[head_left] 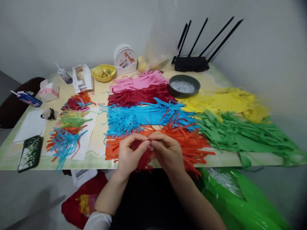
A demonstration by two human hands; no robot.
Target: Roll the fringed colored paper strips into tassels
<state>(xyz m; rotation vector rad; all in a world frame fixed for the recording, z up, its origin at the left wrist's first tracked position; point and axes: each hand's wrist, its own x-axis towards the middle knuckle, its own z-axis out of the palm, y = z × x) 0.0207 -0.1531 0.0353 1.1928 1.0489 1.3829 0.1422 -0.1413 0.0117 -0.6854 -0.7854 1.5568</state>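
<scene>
My left hand [130, 152] and my right hand [169, 151] meet at the table's front edge, thumbs and forefingers pinched together. Between them they hold the top of a dark red fringed paper tassel [143, 158], whose strips hang down behind my left fingers. Below and around my hands lies orange fringed paper [194, 140]. Just beyond it is blue fringed paper [148, 115], then dark red fringed paper [141, 96] and pink fringed paper [141, 81]. Finished-looking tassels [66, 140] in blue, orange, green and red lie at the left on a white sheet [90, 131].
Green fringed paper [249, 134] and yellow fringed paper [227, 102] spread across the right. A dark bowl [184, 92] of clear bits stands near a black router [192, 64]. A phone [30, 153] overhangs the left front edge. A green plastic bag [247, 204] sits below right.
</scene>
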